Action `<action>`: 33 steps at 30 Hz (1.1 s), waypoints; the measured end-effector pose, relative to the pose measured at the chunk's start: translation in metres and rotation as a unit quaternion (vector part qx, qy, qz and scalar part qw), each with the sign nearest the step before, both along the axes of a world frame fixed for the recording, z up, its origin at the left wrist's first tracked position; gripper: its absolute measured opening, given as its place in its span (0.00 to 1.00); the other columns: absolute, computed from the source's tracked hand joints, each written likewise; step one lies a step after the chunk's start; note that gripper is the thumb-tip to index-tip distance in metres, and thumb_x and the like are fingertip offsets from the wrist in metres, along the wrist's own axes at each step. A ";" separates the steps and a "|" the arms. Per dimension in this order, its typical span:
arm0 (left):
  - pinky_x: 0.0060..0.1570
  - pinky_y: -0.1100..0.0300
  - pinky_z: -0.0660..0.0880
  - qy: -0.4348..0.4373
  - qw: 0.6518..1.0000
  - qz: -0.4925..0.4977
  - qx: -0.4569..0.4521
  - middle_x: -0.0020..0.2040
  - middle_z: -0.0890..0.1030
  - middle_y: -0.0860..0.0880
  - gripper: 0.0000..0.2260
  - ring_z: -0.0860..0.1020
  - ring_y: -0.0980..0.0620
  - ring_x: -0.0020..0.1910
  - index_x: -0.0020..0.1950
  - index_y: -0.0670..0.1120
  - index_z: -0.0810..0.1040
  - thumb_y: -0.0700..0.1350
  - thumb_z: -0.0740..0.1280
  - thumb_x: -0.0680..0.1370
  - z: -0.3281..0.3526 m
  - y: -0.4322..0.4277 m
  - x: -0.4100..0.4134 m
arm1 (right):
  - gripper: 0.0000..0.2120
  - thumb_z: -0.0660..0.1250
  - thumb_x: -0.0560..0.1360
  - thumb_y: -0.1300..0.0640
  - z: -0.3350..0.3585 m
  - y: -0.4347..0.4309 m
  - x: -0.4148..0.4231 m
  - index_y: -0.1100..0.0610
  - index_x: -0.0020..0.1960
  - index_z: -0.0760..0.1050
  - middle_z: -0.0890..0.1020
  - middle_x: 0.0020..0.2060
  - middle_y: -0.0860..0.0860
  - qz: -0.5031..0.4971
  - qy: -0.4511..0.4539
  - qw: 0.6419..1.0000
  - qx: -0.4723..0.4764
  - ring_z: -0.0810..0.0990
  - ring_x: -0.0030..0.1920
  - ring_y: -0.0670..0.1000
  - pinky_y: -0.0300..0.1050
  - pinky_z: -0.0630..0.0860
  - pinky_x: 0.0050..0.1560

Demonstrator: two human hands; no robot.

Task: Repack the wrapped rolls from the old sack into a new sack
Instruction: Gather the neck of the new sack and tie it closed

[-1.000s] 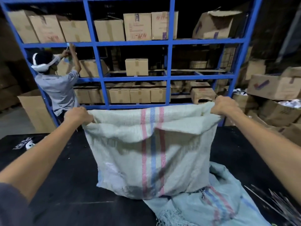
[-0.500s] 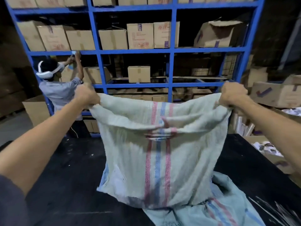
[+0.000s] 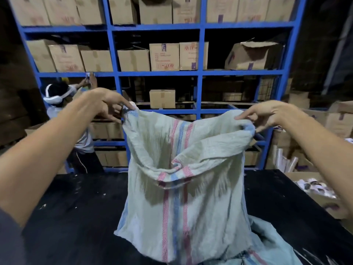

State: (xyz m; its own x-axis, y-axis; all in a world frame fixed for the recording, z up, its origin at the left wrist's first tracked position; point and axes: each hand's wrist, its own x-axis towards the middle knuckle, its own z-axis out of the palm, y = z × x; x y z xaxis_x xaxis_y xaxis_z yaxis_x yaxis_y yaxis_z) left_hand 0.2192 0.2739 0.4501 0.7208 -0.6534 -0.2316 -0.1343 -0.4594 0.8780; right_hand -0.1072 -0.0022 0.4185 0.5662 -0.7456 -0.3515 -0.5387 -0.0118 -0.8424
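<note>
Well, both hands are up at the sack's mouth. The left hand point(image 3: 107, 104) pinches the upper left corner and the right hand point(image 3: 271, 115) pinches the upper right corner, fingers curled onto the cloth. Between them hangs a pale woven sack with pink and blue stripes point(image 3: 191, 207), at the centre of the frame. Its mouth gapes open, the near edge sags low, and its bottom rests on the black table point(image 3: 76, 217). A second, bluish striped sack point(image 3: 271, 245) lies crumpled at the lower right, touching the first. Behind stands tall blue metal shelving point(image 3: 200, 73) stacked with brown cardboard boxes point(image 3: 164, 56). At the left, another person in a white headband point(image 3: 84, 134) reaches up to a shelf.
</note>
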 end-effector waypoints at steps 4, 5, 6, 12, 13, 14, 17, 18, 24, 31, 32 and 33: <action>0.38 0.50 0.81 -0.445 0.873 0.118 0.163 0.45 0.79 0.39 0.10 0.79 0.43 0.36 0.57 0.37 0.76 0.39 0.68 0.78 -0.003 0.011 0.026 | 0.19 0.75 0.68 0.55 0.001 -0.037 -0.002 0.65 0.55 0.78 0.82 0.46 0.60 -0.119 0.292 0.829 -0.461 0.82 0.44 0.59 0.52 0.83 0.46; 0.44 0.47 0.82 -0.511 0.826 0.140 0.190 0.46 0.79 0.37 0.17 0.78 0.41 0.40 0.61 0.34 0.75 0.42 0.69 0.76 -0.004 0.017 0.039 | 0.19 0.73 0.70 0.55 0.001 -0.039 -0.006 0.64 0.56 0.78 0.82 0.51 0.62 -0.147 0.302 0.792 -0.510 0.82 0.50 0.61 0.53 0.81 0.49; 0.47 0.47 0.82 -0.531 0.808 0.149 0.205 0.48 0.80 0.36 0.24 0.79 0.39 0.42 0.66 0.34 0.72 0.45 0.69 0.75 -0.005 0.021 0.050 | 0.17 0.71 0.71 0.55 0.000 -0.036 -0.008 0.63 0.57 0.77 0.81 0.54 0.62 -0.163 0.300 0.782 -0.521 0.81 0.53 0.62 0.53 0.79 0.51; 0.58 0.41 0.79 -0.123 0.983 0.069 0.117 0.46 0.79 0.38 0.14 0.80 0.40 0.44 0.61 0.37 0.75 0.45 0.67 0.80 -0.001 0.021 0.040 | 0.23 0.82 0.59 0.58 0.035 -0.016 -0.017 0.61 0.52 0.82 0.83 0.43 0.57 -0.024 0.121 0.983 -0.139 0.78 0.38 0.56 0.44 0.76 0.29; 0.56 0.42 0.79 -0.083 0.991 0.059 0.081 0.44 0.79 0.40 0.12 0.80 0.42 0.43 0.58 0.38 0.77 0.43 0.70 0.78 0.006 0.018 0.038 | 0.26 0.85 0.52 0.54 0.044 -0.015 -0.020 0.58 0.48 0.84 0.83 0.37 0.53 -0.018 0.051 0.992 -0.113 0.77 0.36 0.53 0.43 0.77 0.26; 0.53 0.45 0.81 -0.070 0.995 0.059 0.051 0.41 0.79 0.42 0.12 0.80 0.45 0.41 0.55 0.40 0.77 0.42 0.73 0.75 0.015 0.015 0.038 | 0.23 0.85 0.55 0.51 0.054 -0.005 -0.023 0.57 0.47 0.84 0.82 0.34 0.52 0.004 0.001 0.994 -0.109 0.78 0.34 0.51 0.42 0.78 0.25; 0.37 0.53 0.83 -0.017 0.998 0.035 -0.049 0.28 0.76 0.46 0.14 0.79 0.48 0.29 0.43 0.43 0.74 0.41 0.77 0.65 0.052 0.008 0.022 | 0.07 0.74 0.73 0.58 0.090 0.015 -0.024 0.58 0.44 0.76 0.81 0.26 0.51 0.025 -0.133 0.989 -0.062 0.81 0.24 0.48 0.41 0.78 0.22; 0.32 0.54 0.82 -0.013 0.997 0.030 -0.071 0.27 0.77 0.47 0.12 0.79 0.49 0.26 0.41 0.44 0.74 0.40 0.76 0.65 0.068 0.005 0.017 | 0.15 0.81 0.65 0.59 0.101 0.018 -0.023 0.57 0.43 0.76 0.81 0.26 0.51 0.037 -0.124 0.990 -0.062 0.80 0.23 0.47 0.40 0.78 0.23; 0.28 0.47 0.82 -0.095 0.986 0.066 -0.121 0.50 0.80 0.43 0.09 0.81 0.45 0.42 0.59 0.43 0.76 0.39 0.69 0.79 0.124 -0.008 -0.010 | 0.31 0.87 0.52 0.57 0.157 0.010 -0.029 0.68 0.50 0.80 0.85 0.46 0.62 -0.110 0.122 0.896 -0.413 0.82 0.41 0.60 0.50 0.80 0.40; 0.23 0.62 0.77 -0.174 0.959 0.003 -0.222 0.40 0.79 0.46 0.05 0.76 0.51 0.33 0.43 0.43 0.79 0.42 0.73 0.76 0.156 -0.046 -0.064 | 0.15 0.72 0.65 0.69 0.204 0.042 -0.013 0.56 0.48 0.77 0.79 0.42 0.58 0.019 -0.196 0.935 -0.295 0.78 0.38 0.51 0.41 0.74 0.33; 0.25 0.62 0.77 -0.211 0.953 -0.020 -0.216 0.44 0.82 0.45 0.06 0.78 0.50 0.36 0.48 0.42 0.81 0.42 0.75 0.74 0.157 -0.055 -0.074 | 0.16 0.71 0.66 0.71 0.207 0.052 -0.007 0.54 0.49 0.79 0.80 0.41 0.58 0.010 -0.210 0.915 -0.344 0.78 0.35 0.49 0.39 0.74 0.31; 0.28 0.61 0.76 -0.246 0.946 -0.050 -0.203 0.49 0.83 0.44 0.15 0.80 0.50 0.39 0.56 0.41 0.80 0.41 0.77 0.72 0.155 -0.062 -0.083 | 0.17 0.71 0.67 0.73 0.207 0.061 0.000 0.53 0.47 0.80 0.82 0.42 0.56 0.003 -0.220 0.900 -0.377 0.79 0.34 0.49 0.39 0.76 0.31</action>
State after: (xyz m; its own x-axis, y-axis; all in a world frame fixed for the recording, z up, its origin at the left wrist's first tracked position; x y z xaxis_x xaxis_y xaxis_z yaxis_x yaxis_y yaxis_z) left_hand 0.1358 0.2117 0.6047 0.6055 -0.6876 0.4008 -0.5980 -0.0608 0.7992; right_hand -0.1069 0.0584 0.6254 0.5320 -0.6753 0.5108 -0.1539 -0.6703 -0.7260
